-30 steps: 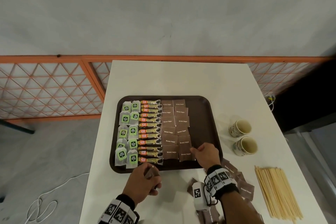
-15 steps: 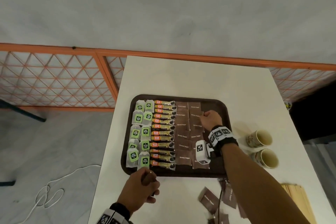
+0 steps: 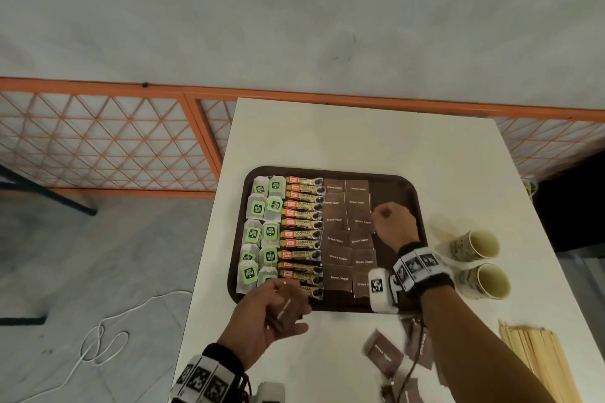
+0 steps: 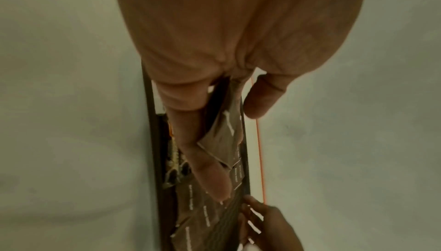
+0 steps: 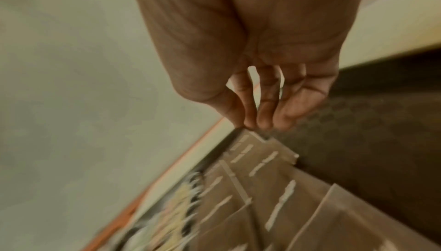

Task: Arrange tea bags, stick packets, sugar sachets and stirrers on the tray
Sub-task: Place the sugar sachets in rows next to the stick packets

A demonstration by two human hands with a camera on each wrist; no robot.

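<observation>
The tray [image 3: 397,188] sits mid-tabletop [image 3: 360,131], and most of it is filled. At its left edge the tea bags [image 3: 262,232] lie in two columns, next to them the stick packets [image 3: 302,232] run in a column from far rim to near rim, and right of those the sugar sachets [image 3: 347,239] make two overlapping columns. The strip along the tray's right side is bare — I judge that is where the stirrers [image 3: 537,360] will go; they lie in a bundle on the tabletop at the near right, none on the tray. More sachets [image 3: 384,355] are scattered on the tabletop near the tray's near-right corner, so the sugar step looks unfinished. The left hand [image 3: 265,321] hovers over the tray's near rim, its fingers [image 4: 205,153] curled round a small stack of sachets [image 4: 224,141]. The right hand [image 3: 393,222] is over the right sachet column; its fingers [image 5: 264,107] are drawn narrowly together with tips at a sachet's corner, but whether they pinch it or only nudge it I cannot tell. Two paper cups [image 3: 478,258] stand right of the tray. Left to do, by my reading: finish the sugar, then lay the stirrers.
</observation>
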